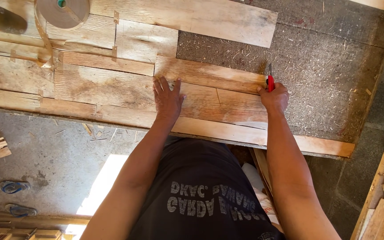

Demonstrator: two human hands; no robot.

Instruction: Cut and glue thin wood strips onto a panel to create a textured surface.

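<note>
Evidently the left hand (168,98) lies flat and open, pinning the veneer sheet (210,100) to the tabletop (325,66), while the right hand (274,97) grips a red knife (270,81) at the sheet's edge.

rough matt wood veneer sheets (112,86)

The person is wearing a dark charcoal, short-sleeved T-shirt (201,186), and it is showing faded pale grey block lettering in two lines across the front, seen upside down from the head camera. The fabric is looking soft and a little worn, with the print cracking in places. Both forearms are showing bare, with no sleeves, gloves, watch or bands reaching them. The left hand (167,98) and the right hand (274,98) are wearing no rings that can be made out.
</note>
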